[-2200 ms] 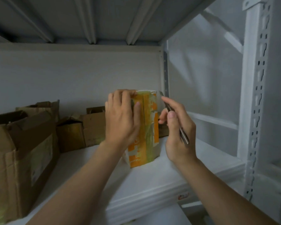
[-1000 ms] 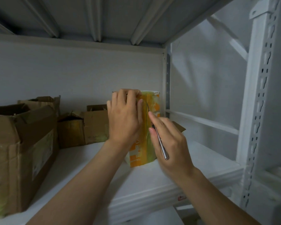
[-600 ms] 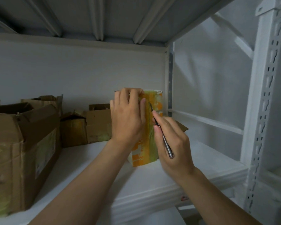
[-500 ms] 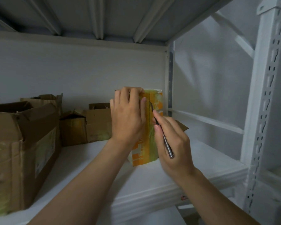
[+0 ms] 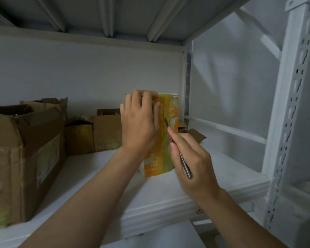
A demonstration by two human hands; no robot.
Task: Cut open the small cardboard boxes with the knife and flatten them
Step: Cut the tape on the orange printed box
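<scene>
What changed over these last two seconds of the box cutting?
The right hand brought the knife from beside the orange box onto its front seam, then drew it slightly down. The left hand still grips the top; the box stays upright on the shelf.

Close head-worn view toward shelf (image 5: 236, 170)

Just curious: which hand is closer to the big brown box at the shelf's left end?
Left. The left hand grips the orange box, right of the big brown box; the right hand, holding the knife, is farther right.
</scene>
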